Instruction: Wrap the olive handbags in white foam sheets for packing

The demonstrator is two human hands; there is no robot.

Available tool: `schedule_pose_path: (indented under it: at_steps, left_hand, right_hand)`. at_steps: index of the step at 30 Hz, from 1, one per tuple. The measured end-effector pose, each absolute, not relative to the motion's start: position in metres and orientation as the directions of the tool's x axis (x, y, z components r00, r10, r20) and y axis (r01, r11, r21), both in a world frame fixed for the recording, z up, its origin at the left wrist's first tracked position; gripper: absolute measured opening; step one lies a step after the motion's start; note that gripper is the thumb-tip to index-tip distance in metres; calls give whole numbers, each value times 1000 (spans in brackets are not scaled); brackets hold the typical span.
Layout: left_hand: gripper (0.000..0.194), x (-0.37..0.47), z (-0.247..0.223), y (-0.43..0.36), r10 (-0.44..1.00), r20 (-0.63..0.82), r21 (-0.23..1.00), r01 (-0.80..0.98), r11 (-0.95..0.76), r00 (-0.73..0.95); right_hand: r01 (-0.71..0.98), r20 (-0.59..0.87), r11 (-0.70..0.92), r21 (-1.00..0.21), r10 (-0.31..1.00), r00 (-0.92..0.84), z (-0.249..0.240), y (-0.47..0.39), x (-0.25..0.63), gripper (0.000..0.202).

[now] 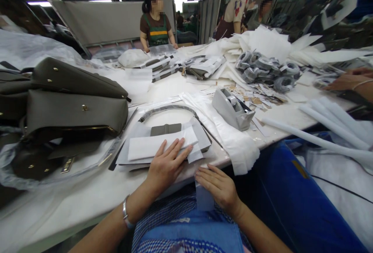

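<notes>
My left hand (166,164) lies flat, fingers spread, on a white paper sheet (145,147) folded over a grey strap piece (165,129) on a stack of grey-white wrapping sheets. My right hand (218,185) is at the table edge, its fingers pinching a small pale sheet (204,199) that hangs down toward my lap. A curved grey bag handle (166,110) arcs just behind the stack.
Olive-grey handbags (72,105) are piled at left, one in clear plastic. A grey tape dispenser (233,108) stands to the right, with white tissue (233,144), rolled straps (266,68) and white tubes (329,125). Two people work at the far side; another person's hand (348,82) rests at right.
</notes>
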State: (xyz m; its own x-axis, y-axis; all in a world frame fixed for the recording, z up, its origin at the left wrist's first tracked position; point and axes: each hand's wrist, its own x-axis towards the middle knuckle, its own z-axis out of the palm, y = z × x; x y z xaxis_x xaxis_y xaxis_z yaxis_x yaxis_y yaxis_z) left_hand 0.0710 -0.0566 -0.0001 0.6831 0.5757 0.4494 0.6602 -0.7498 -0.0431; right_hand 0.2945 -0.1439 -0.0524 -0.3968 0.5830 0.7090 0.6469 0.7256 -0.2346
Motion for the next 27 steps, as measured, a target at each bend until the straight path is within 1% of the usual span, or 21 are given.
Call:
schedule_pose_path:
  at_steps: [3,5,10,15,22,27]
  left_hand:
    - [48,71,-3,-57,574,462,-51,666,-744,676]
    - [47,72,-5,-57,578,469,-55,675,-736,668]
    - [44,74,-8,-60,586,487,-68,697,-714,648]
    - [42,74,-10,-61,589,479,-69,697,-714,651]
    - [45,71,-14,-60,583,437,-70,673,-737,685]
    - [46,70,-17,-59,570,460,-68,667,-742,681]
  right_hand:
    - [622,694,724,-299,612,-379,-46,-148,292,39]
    - [607,684,732,-309,614,-393,-42,-152,291,39]
    - [592,685,760,-268,583,-437,-38,-162,287,39]
    - [607,688,757,-241,574,-443,-30,-165,286,36]
    - [607,681,762,-226,569,-461,1,-158,284,32]
    - [609,685,761,-224,567,-457,23,-148,283,33]
